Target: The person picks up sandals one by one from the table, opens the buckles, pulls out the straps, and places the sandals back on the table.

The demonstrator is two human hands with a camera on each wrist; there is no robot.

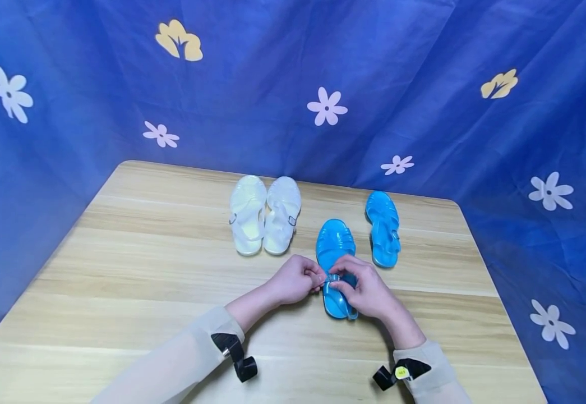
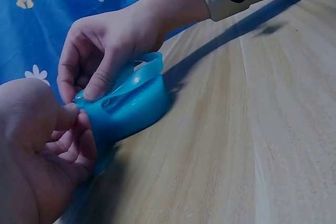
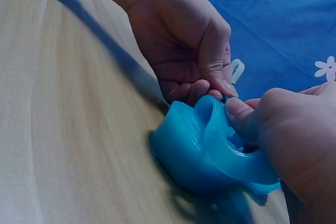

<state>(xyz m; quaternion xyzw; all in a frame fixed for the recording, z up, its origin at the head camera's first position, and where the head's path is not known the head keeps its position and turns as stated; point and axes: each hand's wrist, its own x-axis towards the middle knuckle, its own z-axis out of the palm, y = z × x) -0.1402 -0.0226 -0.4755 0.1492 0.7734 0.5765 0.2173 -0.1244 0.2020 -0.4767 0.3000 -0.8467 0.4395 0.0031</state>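
Observation:
A blue jelly sandal (image 1: 334, 241) lies sole down on the table, toe pointing away, its heel end (image 2: 139, 108) toward the person. At its left side my left hand (image 1: 298, 279) pinches the end of the ankle strap between thumb and fingertips. My right hand (image 1: 365, 286) pinches the strap by the buckle (image 1: 333, 277) from the right, thumb and forefinger close to the left fingertips. In the right wrist view the strap loops over the sandal (image 3: 184, 140), and the right hand (image 3: 299, 135) partly hides the buckle.
A second blue sandal (image 1: 384, 230) lies behind and to the right. Two whitish sandals (image 1: 248, 216) (image 1: 282, 216) stand side by side at the back left. The wooden table (image 1: 146, 269) ends at a blue curtain (image 1: 272, 67) with flower prints.

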